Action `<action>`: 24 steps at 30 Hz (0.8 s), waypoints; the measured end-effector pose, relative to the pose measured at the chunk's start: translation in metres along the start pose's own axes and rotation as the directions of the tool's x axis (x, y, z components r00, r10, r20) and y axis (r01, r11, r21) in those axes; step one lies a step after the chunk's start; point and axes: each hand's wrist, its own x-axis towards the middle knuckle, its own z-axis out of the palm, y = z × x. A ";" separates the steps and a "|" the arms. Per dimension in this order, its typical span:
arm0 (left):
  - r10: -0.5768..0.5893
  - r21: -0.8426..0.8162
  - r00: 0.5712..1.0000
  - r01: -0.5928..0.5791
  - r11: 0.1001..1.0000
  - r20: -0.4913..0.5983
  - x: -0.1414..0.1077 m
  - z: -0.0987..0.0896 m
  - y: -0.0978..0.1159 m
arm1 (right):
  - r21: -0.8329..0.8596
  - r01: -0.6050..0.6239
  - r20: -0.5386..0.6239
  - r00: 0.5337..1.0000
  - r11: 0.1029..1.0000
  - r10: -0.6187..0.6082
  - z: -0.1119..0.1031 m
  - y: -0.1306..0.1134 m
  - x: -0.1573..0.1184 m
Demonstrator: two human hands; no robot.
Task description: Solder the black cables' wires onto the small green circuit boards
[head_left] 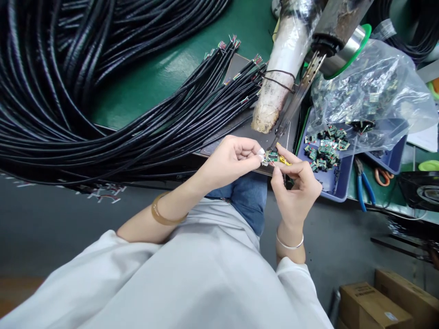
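Note:
A small green circuit board with a yellow part at its right end lies between my hands at the bench edge. My left hand is closed at the board's left end, pinching thin wires whose far part the fingers hide. White wrapping covers a fingertip there. On the other side, my right hand has thumb and fingers bent around a thin strand of solder wire that reaches toward the board. The soldering iron slants down from above, its tip just over the board's upper edge.
Black cables with stripped ends cover the bench's left. A white wrapped tube hangs beside the iron. Rightward are a solder spool, a blue tray of circuit boards, a plastic bag and blue-handled pliers. Cardboard boxes stand below.

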 end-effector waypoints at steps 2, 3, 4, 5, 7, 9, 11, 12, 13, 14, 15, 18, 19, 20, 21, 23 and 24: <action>-0.009 -0.023 1.000 0.009 1.000 -0.005 0.003 0.000 0.002 | -0.002 0.010 0.012 1.000 1.000 -0.010 -0.001 0.000 0.004; -0.014 -0.038 1.000 0.013 0.999 -0.008 0.004 0.000 0.003 | -0.006 0.017 0.015 1.000 1.000 -0.017 -0.001 0.000 0.005; -0.020 -0.053 1.000 0.019 0.998 -0.011 0.006 0.000 0.004 | -0.011 0.020 0.017 1.000 1.000 -0.020 -0.001 0.000 0.007; -0.026 -0.064 1.000 0.025 0.998 -0.016 0.007 0.000 0.004 | -0.015 0.022 0.019 1.000 1.000 -0.021 -0.002 -0.001 0.008; -0.035 -0.077 0.999 0.033 0.996 -0.024 0.008 0.001 0.005 | -0.024 0.024 0.017 1.000 0.999 -0.024 -0.002 -0.002 0.011; -0.038 -0.078 0.999 0.035 0.996 -0.032 0.009 0.001 0.006 | -0.026 0.026 0.008 1.000 0.999 -0.026 -0.002 -0.003 0.012; -0.040 -0.070 0.999 0.038 0.997 -0.036 0.009 0.001 0.008 | -0.026 0.030 0.004 1.000 0.999 -0.030 -0.003 -0.004 0.013; -0.044 -0.065 0.998 0.041 0.997 -0.039 0.008 0.001 0.008 | -0.029 0.033 0.006 0.999 0.999 -0.033 -0.004 -0.005 0.013; -0.047 -0.061 0.998 0.044 0.997 -0.040 0.008 0.001 0.009 | -0.034 0.038 0.012 0.999 0.999 -0.038 -0.004 -0.006 0.013; -0.050 -0.058 0.998 0.048 0.997 -0.039 0.008 0.001 0.010 | -0.041 0.044 0.020 0.999 0.998 -0.043 -0.005 -0.007 0.013; -0.052 -0.058 0.998 0.049 0.997 -0.036 0.008 0.000 0.010 | -0.047 0.052 0.029 0.998 0.998 -0.051 -0.006 -0.007 0.013; -0.059 -0.053 0.998 0.058 0.997 -0.020 0.010 -0.002 0.012 | -0.066 0.089 0.067 0.994 0.994 -0.085 -0.008 -0.008 0.013; -0.060 -0.048 0.998 0.060 0.997 -0.010 0.011 -0.002 0.012 | -0.073 0.102 0.081 0.992 0.992 -0.096 -0.008 -0.008 0.014; -0.062 -0.041 0.998 0.062 0.997 0.003 0.012 -0.003 0.012 | -0.082 0.114 0.094 0.990 0.990 -0.107 -0.008 -0.007 0.014; -0.062 -0.036 0.998 0.063 0.997 0.019 0.012 -0.004 0.012 | -0.090 0.125 0.102 0.988 0.988 -0.115 -0.009 -0.007 0.014; -0.059 -0.033 0.997 0.061 0.998 0.044 0.013 -0.005 0.011 | -0.100 0.134 0.110 0.986 0.986 -0.123 -0.008 -0.005 0.014; -0.061 -0.031 0.997 0.063 0.998 0.050 0.013 -0.005 0.011 | -0.098 0.134 0.108 0.986 0.986 -0.123 -0.008 -0.004 0.014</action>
